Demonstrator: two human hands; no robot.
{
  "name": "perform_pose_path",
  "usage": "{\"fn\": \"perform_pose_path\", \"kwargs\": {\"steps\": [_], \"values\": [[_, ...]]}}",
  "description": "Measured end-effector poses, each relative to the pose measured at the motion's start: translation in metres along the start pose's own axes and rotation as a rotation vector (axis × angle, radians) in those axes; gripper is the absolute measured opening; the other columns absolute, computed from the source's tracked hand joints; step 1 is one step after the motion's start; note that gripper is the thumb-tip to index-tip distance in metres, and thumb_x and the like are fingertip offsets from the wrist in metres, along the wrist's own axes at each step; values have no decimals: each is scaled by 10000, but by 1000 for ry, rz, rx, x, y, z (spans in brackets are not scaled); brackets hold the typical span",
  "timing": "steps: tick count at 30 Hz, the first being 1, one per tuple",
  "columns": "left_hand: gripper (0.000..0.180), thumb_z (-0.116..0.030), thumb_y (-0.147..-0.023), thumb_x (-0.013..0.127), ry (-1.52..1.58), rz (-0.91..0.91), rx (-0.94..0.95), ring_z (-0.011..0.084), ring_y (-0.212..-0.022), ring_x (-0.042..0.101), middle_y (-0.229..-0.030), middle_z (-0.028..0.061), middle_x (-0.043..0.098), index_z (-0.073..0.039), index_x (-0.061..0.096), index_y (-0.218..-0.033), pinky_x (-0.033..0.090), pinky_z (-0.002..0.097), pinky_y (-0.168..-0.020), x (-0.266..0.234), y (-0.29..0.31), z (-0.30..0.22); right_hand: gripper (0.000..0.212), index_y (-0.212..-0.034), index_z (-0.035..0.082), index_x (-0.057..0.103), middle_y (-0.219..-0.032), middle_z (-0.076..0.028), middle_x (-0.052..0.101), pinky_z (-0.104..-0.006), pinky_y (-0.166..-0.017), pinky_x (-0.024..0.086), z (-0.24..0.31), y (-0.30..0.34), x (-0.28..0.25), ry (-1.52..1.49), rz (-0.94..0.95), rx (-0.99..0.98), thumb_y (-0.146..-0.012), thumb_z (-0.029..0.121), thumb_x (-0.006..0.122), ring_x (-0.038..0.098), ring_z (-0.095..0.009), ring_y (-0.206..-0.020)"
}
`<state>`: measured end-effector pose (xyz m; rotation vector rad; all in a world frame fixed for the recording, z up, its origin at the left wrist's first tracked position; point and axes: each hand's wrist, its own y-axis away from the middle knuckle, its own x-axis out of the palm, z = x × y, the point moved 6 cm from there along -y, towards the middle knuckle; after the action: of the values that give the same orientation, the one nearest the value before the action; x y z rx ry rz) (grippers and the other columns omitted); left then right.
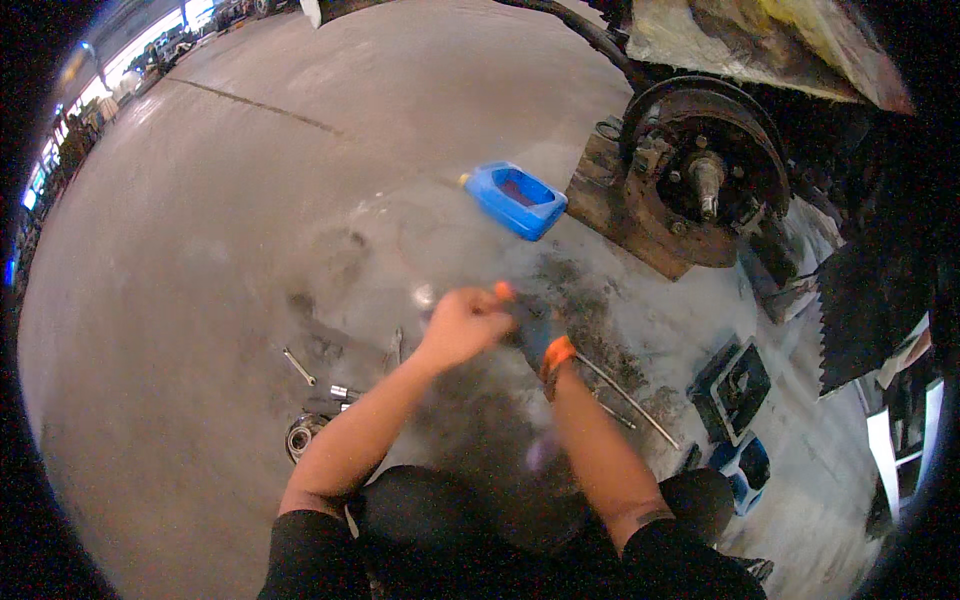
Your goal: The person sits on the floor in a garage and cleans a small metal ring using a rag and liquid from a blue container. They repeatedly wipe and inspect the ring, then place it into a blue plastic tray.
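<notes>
My bare left hand (465, 325) is closed, its fingers against a dark blue work glove (533, 330) with an orange cuff and an orange tip. That glove is on my right hand (540, 340), whose fingers are smeared by motion and partly hidden behind the left. Both hands meet above the stained floor, in front of my knees. Beyond them lies a blue plastic jug (540, 214) with its side cut open and dark reddish contents inside. Just right of my right wrist, a long metal bar (630, 400) lies on the floor.
A rusty wheel hub (690, 215) with a bare spindle stands at the right above a brown board (650, 250). A wrench (298, 367), sockets (345, 392) and a round metal part (303, 437) lie left. Right are a black tray (735, 390) and a blue cut container (745, 470).
</notes>
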<state>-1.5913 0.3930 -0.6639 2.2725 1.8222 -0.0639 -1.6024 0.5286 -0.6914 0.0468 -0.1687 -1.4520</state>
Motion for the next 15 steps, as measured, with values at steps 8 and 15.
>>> {"fn": "perform_pose_path", "kwargs": {"steps": [8, 15], "values": [[182, -12, -820, 659, -651, -397, 488, 165, -661, 655, -747, 63, 600, -44, 652, -999, 551, 339, -575, -15, 24, 3, 327, -1078, 66, 724, -1095, -65, 718, -334, -879, 517, -25, -4, 4, -188, 148, 138, -978, 342, 579, 663, -187, -971], [289, -79, -865, 588, -622, 228, -132, 223, -610, 654, -776, 145, 648, -120, 641, -1147, 532, 389, -501, -3, 17, 48, 283, -1034, 87, 685, -1018, -118, 705, -392, -834, 521, -17, 6, 14, 173, 41, -372, -981, 330, 549, 663, -288, -942]]}}
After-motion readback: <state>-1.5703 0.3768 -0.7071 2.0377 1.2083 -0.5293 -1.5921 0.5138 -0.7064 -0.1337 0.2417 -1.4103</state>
